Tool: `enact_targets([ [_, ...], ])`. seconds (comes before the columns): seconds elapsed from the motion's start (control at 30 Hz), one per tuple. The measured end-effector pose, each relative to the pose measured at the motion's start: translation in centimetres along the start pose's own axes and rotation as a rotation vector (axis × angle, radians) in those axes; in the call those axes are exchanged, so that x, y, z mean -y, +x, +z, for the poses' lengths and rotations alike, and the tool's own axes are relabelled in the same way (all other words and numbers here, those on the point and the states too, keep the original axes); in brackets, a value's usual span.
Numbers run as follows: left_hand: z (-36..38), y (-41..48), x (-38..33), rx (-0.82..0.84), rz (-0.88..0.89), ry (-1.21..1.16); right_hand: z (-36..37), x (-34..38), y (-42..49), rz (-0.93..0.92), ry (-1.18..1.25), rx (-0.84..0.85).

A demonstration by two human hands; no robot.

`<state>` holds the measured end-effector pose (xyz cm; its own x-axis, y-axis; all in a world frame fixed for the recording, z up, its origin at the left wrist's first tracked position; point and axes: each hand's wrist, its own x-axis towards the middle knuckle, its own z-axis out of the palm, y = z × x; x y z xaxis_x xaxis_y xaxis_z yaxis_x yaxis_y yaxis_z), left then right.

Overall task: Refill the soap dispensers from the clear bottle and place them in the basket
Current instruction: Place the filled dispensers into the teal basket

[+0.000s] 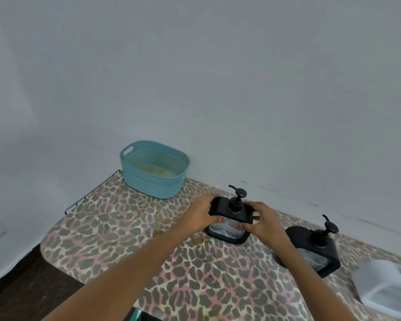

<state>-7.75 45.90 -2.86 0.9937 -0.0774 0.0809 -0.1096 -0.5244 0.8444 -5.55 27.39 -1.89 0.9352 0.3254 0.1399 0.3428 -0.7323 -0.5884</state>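
Observation:
A black-framed soap dispenser [228,231] with a clear ribbed body and a black pump stands on the leopard-print board. My left hand [200,214] grips the left end of its black top, and my right hand [263,220] grips the right end. A second, matching soap dispenser [315,249] stands to the right, partly behind my right forearm. The clear bottle [387,289] lies at the right edge, partly cut off. A teal basket [154,169] sits at the back left against the wall.
The leopard-print board [130,230] has a rounded left end with a metal wire rack [90,193] along its far left edge. A plain grey wall rises close behind. Dark floor shows at the lower left.

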Motion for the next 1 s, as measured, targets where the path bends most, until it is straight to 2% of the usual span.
enact_targets([
  [0.27, -3.1, 0.8, -1.5, -0.135, 0.058, 0.033, -2.8, 3.1, 2.2, -0.103, -0.02, -0.013],
  [0.57, -12.1, 1.6, -3.7, -0.381, 0.087, 0.092, -5.0, 11.6, 10.1, -0.287, -0.053, 0.112],
  [0.8, -18.1, 2.2, -2.0, -0.516, 0.014, 0.157, -1.8, 16.7, 16.9, -0.374, -0.026, 0.231],
  [1.0, -19.0, 2.7, 2.3, -0.608, -0.079, 0.158, 3.7, 18.5, 20.6, -0.466, -0.19, 0.261],
])
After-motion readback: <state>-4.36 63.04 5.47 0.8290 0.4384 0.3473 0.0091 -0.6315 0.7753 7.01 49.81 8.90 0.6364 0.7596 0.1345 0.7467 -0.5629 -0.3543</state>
